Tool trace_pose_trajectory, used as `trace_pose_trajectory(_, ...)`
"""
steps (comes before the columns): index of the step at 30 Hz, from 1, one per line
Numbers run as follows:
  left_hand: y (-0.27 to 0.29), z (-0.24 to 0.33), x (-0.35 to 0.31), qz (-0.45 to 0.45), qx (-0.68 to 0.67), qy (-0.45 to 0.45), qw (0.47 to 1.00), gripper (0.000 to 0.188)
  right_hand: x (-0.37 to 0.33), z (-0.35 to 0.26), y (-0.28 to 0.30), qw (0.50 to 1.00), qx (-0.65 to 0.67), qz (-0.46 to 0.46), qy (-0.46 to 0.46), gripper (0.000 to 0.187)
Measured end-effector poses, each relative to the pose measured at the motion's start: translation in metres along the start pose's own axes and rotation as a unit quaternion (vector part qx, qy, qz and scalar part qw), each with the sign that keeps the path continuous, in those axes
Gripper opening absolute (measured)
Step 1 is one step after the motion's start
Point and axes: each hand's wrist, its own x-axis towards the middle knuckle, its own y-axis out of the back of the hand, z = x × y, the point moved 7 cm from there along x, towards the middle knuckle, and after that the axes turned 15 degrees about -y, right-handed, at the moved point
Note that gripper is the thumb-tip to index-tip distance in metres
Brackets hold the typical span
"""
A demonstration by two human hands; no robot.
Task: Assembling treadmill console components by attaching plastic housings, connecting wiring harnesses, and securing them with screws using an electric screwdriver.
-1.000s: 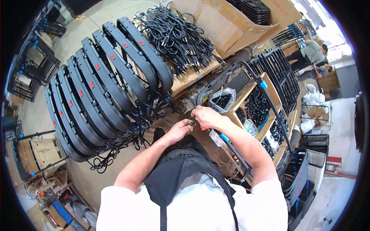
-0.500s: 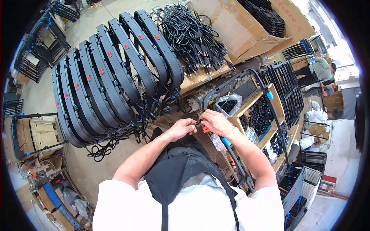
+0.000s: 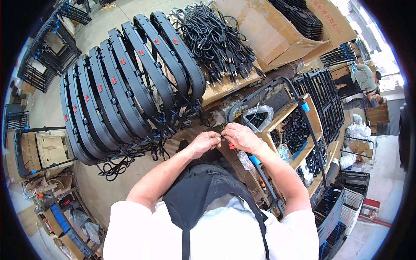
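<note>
My left hand (image 3: 205, 144) and my right hand (image 3: 242, 138) meet in front of my body, fingertips pinched together. Between them is a small black part (image 3: 222, 137), mostly covered by the fingers, so its kind is unclear. A bit of red (image 3: 232, 146) shows just under my right hand. Close by on the right stands a black tubular frame (image 3: 255, 96) with blue pieces on it. A clear plastic bag (image 3: 259, 118) lies beyond my right hand, beside a wooden tray (image 3: 315, 116) holding many small black parts (image 3: 295, 126).
Left of my hands stands a row of curved black frames (image 3: 123, 82) with red labels and dangling cords. Behind are a heap of black power cords (image 3: 219, 43) and a large cardboard box (image 3: 260, 32). Two people (image 3: 362, 80) are at the far right.
Both hands stay almost in place, with the left fingers shifted slightly closer to the right ones. The far-right people have moved a little.
</note>
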Motion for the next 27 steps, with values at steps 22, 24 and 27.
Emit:
trace_pose_trajectory(22, 0.022, 0.014, 0.016, 0.021, 0.278, 0.044, 0.959, 0.036, -0.047, -0.006, -0.062, 0.923, 0.078, -0.009, -0.377, 0.04)
trace_pose_trajectory(24, 0.02, 0.021, 0.019, 0.046, 0.291, 0.03, 0.955, 0.038, -0.074, 0.019, -0.096, 0.853, 0.138, -0.039, -0.501, 0.057)
trace_pose_trajectory(27, 0.022, 0.012, 0.024, -0.101, 0.495, -0.08, 0.859, 0.03, -0.076, 0.093, -0.154, 0.851, 0.096, 0.081, -0.509, 0.071)
